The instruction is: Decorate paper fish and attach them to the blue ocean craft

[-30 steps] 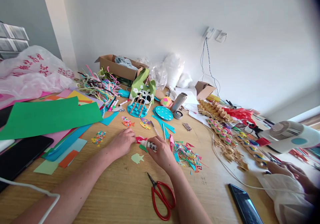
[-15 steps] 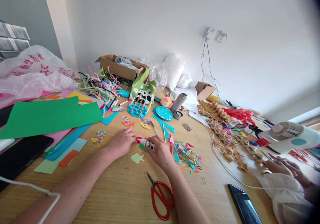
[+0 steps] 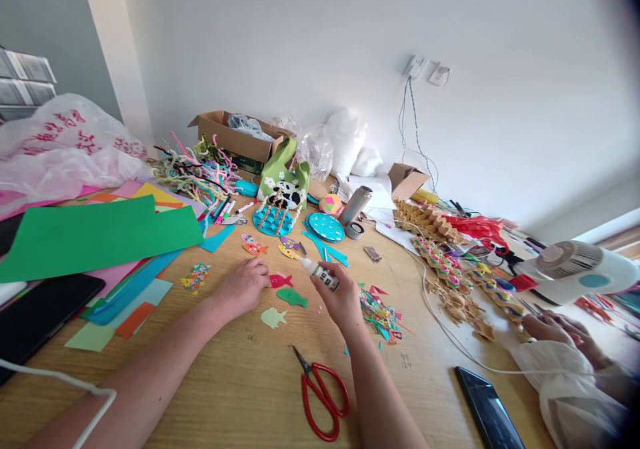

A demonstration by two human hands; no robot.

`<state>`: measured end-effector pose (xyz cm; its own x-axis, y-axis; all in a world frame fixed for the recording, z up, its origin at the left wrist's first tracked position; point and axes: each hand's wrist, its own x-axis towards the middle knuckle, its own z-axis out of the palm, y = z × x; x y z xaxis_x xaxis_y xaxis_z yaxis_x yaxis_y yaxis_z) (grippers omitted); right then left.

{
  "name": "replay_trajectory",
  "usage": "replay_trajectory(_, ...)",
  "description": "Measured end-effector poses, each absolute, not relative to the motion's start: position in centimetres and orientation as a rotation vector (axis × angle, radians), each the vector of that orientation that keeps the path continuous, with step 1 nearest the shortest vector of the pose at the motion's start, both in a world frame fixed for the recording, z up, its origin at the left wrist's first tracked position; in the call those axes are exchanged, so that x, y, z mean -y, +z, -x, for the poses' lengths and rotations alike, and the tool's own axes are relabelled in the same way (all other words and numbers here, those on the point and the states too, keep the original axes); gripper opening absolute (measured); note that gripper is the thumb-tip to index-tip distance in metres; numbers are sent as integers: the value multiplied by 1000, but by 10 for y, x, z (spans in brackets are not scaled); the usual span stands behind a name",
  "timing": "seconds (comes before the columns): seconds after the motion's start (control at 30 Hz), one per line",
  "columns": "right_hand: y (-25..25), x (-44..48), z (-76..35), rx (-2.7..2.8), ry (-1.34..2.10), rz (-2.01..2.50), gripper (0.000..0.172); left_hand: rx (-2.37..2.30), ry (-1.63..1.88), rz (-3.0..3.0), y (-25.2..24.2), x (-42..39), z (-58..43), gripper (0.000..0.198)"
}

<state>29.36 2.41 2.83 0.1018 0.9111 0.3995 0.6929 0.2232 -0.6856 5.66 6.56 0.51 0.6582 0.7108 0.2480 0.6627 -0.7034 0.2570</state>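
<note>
My right hand [image 3: 345,300] is closed around a small white glue bottle [image 3: 320,274], its tip pointing up and left, lifted a little off the wooden table [image 3: 235,382]. My left hand [image 3: 245,283] rests on the table with curled fingers, its fingertips touching a red paper fish [image 3: 281,280]. A dark green paper fish [image 3: 293,296] and a pale green one [image 3: 274,317] lie just in front of the hands.
Red-handled scissors [image 3: 320,392] lie near my right forearm. Coloured paper scraps [image 3: 380,309] pile to the right. Paper sheets [image 3: 100,235] stack at left beside a black tablet [image 3: 40,309]. A phone [image 3: 487,412] lies at right, near another person's hands [image 3: 555,329].
My right hand has lifted the glue bottle away from the red fish and moved it to the right. The green fish beneath it is now uncovered. My left hand has stayed put.
</note>
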Motion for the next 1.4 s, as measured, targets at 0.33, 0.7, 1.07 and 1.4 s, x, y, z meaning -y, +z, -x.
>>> replay_trajectory(0.33, 50, -22, -331, 1588, 730, 1552, 40, -1173, 707, -2526, 4, -77, -50, 33)
replay_trajectory(0.7, 45, -3, -356, 1443, 806, 1544, 50, -1867, 622, -2321, -2, -131, -25, 27)
replay_trajectory(1.07, 29, -4, -360, 1399, 762, 1549, 54, -2025, 558, -1985, 1, -152, -43, 18)
replay_trajectory(1.4, 38, 1, -362, 1407, 756, 1538, 53, -1823, 702, -1623, 6, -146, -40, 18)
